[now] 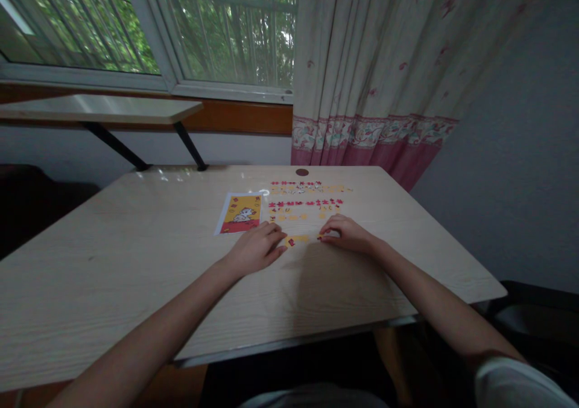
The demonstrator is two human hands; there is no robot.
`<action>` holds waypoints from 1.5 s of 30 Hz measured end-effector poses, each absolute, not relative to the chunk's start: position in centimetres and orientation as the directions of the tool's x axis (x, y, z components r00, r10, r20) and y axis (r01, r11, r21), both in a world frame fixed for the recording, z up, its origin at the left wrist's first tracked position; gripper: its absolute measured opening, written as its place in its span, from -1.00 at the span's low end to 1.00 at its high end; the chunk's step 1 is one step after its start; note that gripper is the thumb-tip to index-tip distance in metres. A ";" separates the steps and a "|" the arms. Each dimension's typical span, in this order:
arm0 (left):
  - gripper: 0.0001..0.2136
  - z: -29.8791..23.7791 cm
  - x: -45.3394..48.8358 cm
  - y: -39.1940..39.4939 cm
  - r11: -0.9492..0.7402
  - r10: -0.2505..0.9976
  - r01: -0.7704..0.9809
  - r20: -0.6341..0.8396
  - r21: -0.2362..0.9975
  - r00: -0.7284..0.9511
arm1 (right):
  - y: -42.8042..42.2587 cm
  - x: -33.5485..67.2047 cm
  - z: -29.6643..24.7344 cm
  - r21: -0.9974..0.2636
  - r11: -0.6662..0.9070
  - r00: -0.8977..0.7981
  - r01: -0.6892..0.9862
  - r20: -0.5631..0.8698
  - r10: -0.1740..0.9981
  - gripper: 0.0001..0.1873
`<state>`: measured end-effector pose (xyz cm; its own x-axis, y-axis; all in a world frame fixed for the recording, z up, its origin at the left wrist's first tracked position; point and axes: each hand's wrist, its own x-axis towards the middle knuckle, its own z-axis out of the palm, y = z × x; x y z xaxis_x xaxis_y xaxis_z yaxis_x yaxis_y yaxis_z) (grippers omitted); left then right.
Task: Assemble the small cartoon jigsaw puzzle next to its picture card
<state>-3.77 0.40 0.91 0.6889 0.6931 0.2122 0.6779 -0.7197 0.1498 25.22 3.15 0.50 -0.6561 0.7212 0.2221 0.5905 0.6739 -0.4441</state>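
My left hand [259,248] rests on the table, thumb and forefinger apart, at the left end of a short row of yellow puzzle pieces [301,238]. A red patch marks one piece of that row near my left fingertips; whether they touch it I cannot tell. Just right of the row, my right hand [346,233] pinches a small red-and-yellow puzzle piece [320,237] between thumb and fingers, low over the tabletop. Beyond both hands, several rows of loose red puzzle pieces [305,203] and yellow ones lie spread out. A printed picture [243,212] of a white cartoon animal on yellow and red lies beyond my left hand.
The pale wooden table [136,287] has its front edge close to my body. A round dark disc [302,172] sits at its back edge. A raised shelf [104,107] on black legs stands at the back left. Window, curtain [375,82] and wall lie behind.
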 end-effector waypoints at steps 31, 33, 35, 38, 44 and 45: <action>-0.66 1.2 -6.6 2.4 -0.454 0.866 0.887 0.279 0.085 0.416 | 5.4 29.7 1.0 -0.282 0.432 -0.324 0.857 0.356 0.876 -0.76; -0.68 1.3 -6.4 2.5 -0.452 0.867 0.885 0.289 0.113 0.406 | 5.8 30.3 0.8 -0.276 0.395 -0.294 0.876 0.341 0.893 -0.76; -0.69 1.5 -6.0 2.7 -0.474 0.860 0.870 0.288 0.140 0.422 | 6.0 30.6 0.6 -0.275 0.387 -0.294 0.880 0.326 0.899 -0.77; -0.70 1.8 -4.8 3.6 -0.534 0.830 0.836 0.264 0.124 0.491 | 6.0 30.2 0.4 -0.274 0.409 -0.320 0.870 0.317 0.893 -0.78; -0.74 2.5 -1.1 5.5 -0.613 0.782 0.787 0.192 0.068 0.593 | 5.6 29.1 0.2 -0.281 0.456 -0.363 0.844 0.327 0.872 -0.81; -0.75 2.6 -0.5 5.7 -0.617 0.780 0.784 0.188 0.066 0.597 | 5.5 29.0 0.2 -0.283 0.459 -0.366 0.842 0.327 0.872 -0.81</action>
<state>-0.52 5.71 2.61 0.5973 0.7798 0.1878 0.7844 -0.6167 0.0662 28.98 5.51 0.19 -0.3657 0.8716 0.3266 0.8422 0.4592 -0.2825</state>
